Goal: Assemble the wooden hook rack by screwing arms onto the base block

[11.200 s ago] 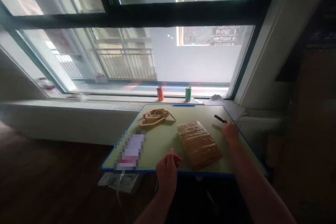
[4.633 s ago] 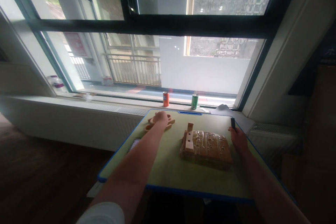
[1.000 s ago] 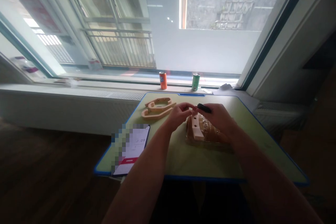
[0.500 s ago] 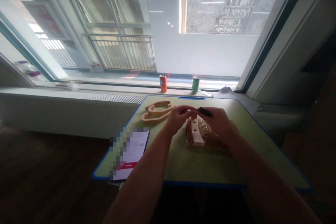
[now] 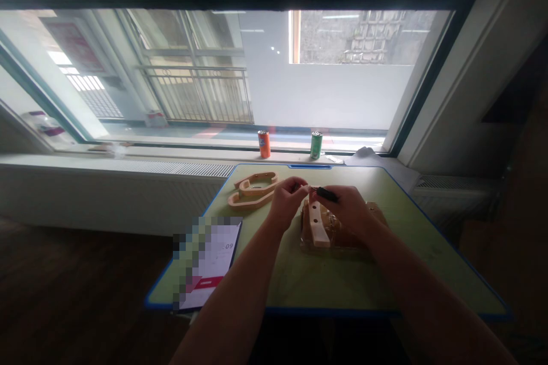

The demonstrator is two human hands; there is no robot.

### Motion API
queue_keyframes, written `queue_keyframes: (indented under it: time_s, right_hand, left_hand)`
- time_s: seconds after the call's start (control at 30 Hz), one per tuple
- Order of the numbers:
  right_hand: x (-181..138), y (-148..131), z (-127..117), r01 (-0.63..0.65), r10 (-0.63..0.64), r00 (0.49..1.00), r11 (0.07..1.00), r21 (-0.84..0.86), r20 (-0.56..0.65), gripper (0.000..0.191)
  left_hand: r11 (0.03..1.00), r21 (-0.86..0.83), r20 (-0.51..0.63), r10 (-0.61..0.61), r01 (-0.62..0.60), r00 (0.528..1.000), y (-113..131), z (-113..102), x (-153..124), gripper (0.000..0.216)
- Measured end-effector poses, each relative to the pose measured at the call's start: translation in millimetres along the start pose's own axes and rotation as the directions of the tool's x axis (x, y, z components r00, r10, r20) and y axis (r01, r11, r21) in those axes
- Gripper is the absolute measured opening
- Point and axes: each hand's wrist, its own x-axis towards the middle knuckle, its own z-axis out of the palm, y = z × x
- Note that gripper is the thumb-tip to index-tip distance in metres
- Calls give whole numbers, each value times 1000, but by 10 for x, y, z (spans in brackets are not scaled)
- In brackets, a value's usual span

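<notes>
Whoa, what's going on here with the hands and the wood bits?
A person is working at a green table. Their right hand grips a small black tool, and the left hand pinches at its tip; what it pinches is too small to tell. Under them, a pale wooden strip with holes lies on a plastic-wrapped pack. Curved wooden pieces lie beside it.

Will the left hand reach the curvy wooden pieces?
Probably yes: the curved wooden pieces lie just beside the left hand on the green table, nothing between, though it is busy at the black tool in the right hand.
</notes>
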Motion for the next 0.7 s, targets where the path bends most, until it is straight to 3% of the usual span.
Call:
queue_keyframes:
  time_s: [0.13, 0.3, 0.5, 0.7]
  right_hand:
    - [-14, -18, 2, -16, 14, 997, 1000, -19, -81, 23]
    - [-1, 4, -12, 4, -2, 995, 1000, 24, -102, 21]
    - [13, 83, 23, -8, 14, 997, 997, -78, 75, 25]
    - [7, 86, 20, -2, 20, 988, 993, -117, 156, 25]
  left_hand:
    - [983, 164, 34, 79, -83, 996, 27, -62, 2, 9]
    - [849, 471, 212, 155, -240, 965, 74, -92, -48, 7]
    - [802, 500, 298, 197, -328, 934, 83, -87, -69, 7]
    - [831, 479, 290, 157, -285, 944, 88, -102, -55, 13]
